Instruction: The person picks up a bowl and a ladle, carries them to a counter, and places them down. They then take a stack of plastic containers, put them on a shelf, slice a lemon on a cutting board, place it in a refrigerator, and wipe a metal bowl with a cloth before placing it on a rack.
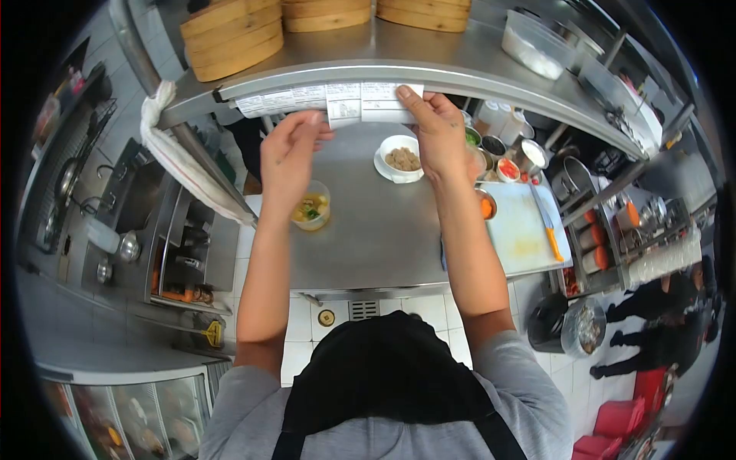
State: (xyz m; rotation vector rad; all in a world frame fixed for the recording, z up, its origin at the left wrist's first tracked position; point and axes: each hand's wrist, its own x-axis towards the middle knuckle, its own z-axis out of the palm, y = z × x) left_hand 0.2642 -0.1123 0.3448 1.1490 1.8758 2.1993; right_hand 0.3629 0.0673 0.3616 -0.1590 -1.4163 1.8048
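Printed order tickets [345, 109] hang in a row under the front edge of the steel shelf. My right hand [443, 138] pinches the rightmost order ticket [381, 98] between thumb and fingers. To the left, my left hand [288, 153] is raised just below the row, its fingers loosely curled and apart, with nothing visible in them. Beneath, on the steel counter [360, 238], a clear plastic tub [312, 208] holds yellowish broth with green pieces. A white bowl [402, 156] of light brown minced food rests on a white saucer [381, 169] near my right hand.
Bamboo steamers [234, 38] and a clear plastic container [535, 47] stand on the shelf. An orange-handled knife [550, 234] lies on a white cutting board [510, 238] at right, below small ingredient containers [507, 169]. A towel [172, 153] hangs on the left post. People [652, 307] stand far right.
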